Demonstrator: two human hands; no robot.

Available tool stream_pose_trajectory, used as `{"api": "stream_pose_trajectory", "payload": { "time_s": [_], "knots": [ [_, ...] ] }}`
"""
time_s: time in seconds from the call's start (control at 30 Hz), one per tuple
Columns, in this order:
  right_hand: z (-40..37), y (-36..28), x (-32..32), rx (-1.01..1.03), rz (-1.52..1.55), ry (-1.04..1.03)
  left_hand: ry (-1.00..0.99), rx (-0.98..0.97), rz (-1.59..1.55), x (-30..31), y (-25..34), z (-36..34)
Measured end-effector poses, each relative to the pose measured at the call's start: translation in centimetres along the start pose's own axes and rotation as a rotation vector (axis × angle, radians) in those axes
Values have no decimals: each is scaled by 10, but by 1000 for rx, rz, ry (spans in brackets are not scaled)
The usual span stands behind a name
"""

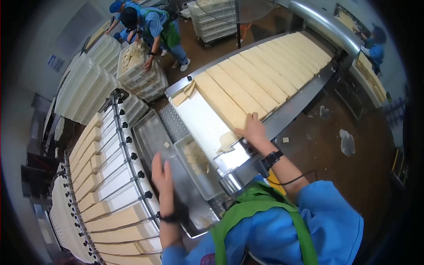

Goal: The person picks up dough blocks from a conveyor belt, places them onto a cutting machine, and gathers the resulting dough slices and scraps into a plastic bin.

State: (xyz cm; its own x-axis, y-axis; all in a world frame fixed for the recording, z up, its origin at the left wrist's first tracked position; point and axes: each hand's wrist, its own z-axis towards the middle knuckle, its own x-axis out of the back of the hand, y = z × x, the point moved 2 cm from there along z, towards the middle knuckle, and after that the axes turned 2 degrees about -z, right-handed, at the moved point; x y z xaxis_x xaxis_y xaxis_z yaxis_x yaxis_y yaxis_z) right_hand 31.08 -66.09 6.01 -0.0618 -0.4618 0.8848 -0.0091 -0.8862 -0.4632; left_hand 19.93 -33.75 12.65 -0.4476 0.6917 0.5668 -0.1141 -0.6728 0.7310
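Observation:
My right hand [255, 132] is at the near end of the front dough strip [221, 99], its thumb and fingers around the strip's corner. That pale strip lies first in a row of similar strips on the conveyor [304, 95]. A few dough scraps [227, 140] lie beside my right hand on the white belt end [201, 117]. My left hand [163, 176] is raised over the metal tray [152, 128], fingers apart and holding nothing. To its left, a second conveyor [110, 187] carries dough strips [117, 219] between metal guide rods.
A plastic bin [214, 187] with dough scraps stands below the belt end. Black knobs [134, 156] line the left conveyor's rail. Stacked white crates [86, 88] and co-workers [152, 26] are at the back left. Another person [375, 48] works at the far right.

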Motion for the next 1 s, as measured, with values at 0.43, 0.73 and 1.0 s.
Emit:
{"api": "stream_pose_trajectory", "payload": {
  "time_s": [0.43, 0.73, 1.0],
  "knots": [
    [1, -8, 10, 151, 158, -135, -389, -253, 524, -309, -32, 258],
    [3, -28, 6, 299, 98, -169, -453, 13, 705, -236, -26, 248],
    [24, -30, -31, 175, 85, -268, -89, 395, -106, -123, -149, 164]
  ]
}}
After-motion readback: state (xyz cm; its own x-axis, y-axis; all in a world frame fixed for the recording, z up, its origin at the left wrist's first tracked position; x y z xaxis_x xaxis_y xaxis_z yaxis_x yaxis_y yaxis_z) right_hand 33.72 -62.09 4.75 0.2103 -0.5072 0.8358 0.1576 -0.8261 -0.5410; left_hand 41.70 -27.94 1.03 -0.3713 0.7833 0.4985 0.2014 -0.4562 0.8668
